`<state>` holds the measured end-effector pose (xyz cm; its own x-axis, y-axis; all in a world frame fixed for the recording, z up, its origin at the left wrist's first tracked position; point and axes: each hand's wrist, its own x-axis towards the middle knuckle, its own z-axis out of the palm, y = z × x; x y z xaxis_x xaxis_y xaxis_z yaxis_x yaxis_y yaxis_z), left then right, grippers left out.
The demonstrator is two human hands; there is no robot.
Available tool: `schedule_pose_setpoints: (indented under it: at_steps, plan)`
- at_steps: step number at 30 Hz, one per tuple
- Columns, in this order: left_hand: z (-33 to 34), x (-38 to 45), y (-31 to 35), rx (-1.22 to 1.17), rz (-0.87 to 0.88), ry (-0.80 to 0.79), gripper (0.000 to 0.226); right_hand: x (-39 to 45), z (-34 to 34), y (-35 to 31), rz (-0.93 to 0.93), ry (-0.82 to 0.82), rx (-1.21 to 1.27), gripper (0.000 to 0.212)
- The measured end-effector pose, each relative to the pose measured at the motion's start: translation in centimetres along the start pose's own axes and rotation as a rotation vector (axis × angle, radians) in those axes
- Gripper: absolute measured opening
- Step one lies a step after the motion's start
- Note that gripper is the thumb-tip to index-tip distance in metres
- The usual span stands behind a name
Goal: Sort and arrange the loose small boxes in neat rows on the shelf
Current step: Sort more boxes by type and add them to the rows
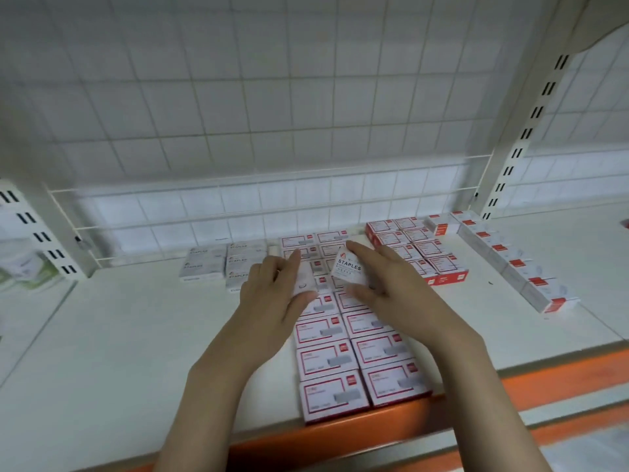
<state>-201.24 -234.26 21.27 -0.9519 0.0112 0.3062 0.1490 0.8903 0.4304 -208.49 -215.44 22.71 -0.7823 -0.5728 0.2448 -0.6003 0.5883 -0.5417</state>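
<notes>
My right hand [391,284] pinches a small white box marked STAPLES [350,267], tilted above the middle of the shelf. My left hand [272,294] holds another small white box [304,280] between thumb and fingers, just left of the first. Under both hands two neat columns of red-and-white boxes [357,356] run from the shelf's front edge toward the back. A group of white staples boxes [221,262] lies to the left at the back.
A block of red-and-white boxes [415,248] sits at the back right, and a slanted row of white boxes with red ends [517,264] runs further right. The white shelf [136,335] has an orange front edge [340,434], a wire rail [204,219] behind, and slotted uprights [524,131].
</notes>
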Motion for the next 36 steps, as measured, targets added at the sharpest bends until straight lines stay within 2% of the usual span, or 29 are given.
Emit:
schedule_pose_setpoints:
  at_steps: [4,7,14,19,21,24,29,32,36]
  plan:
    - [-1.5,-1.3,-2.5,-0.1,0.016,0.132,0.059,0.1,1.3,-1.8,-0.005,0.016,0.022,0.065]
    - [-2.4,-2.1,-4.0,-0.081,0.072,0.182,0.049,0.4,2.5,-2.7,-0.006,0.033,0.019,0.063]
    - [-4.3,-3.2,-8.1,0.146,0.069,0.236,0.048,1.5,4.5,-4.3,-0.02,0.02,0.019,0.036]
    - [-4.7,-2.3,-11.3,0.241,-0.039,0.125,0.053,2.5,5.7,-5.4,-0.073,0.036,-0.087,0.045]
    - [-4.8,-1.9,-12.0,0.239,-0.145,0.03,0.047,2.8,6.1,-5.8,-0.071,0.003,-0.117,0.046]
    - [-4.4,-1.4,-12.4,0.259,-0.215,-0.076,0.049,3.2,6.8,-6.1,-0.063,-0.057,-0.163,0.048]
    - [-4.1,-1.7,-12.1,0.22,-0.266,-0.075,0.051,3.4,7.7,-6.3,-0.082,-0.106,-0.178,0.047]
    - [-4.1,-2.6,-11.9,0.339,-0.239,-0.029,0.039,3.3,8.2,-6.4,-0.088,-0.13,-0.181,0.05]
    - [-3.3,-3.1,-11.8,0.37,-0.278,-0.08,0.027,3.3,8.7,-6.3,-0.081,-0.154,-0.199,0.053]
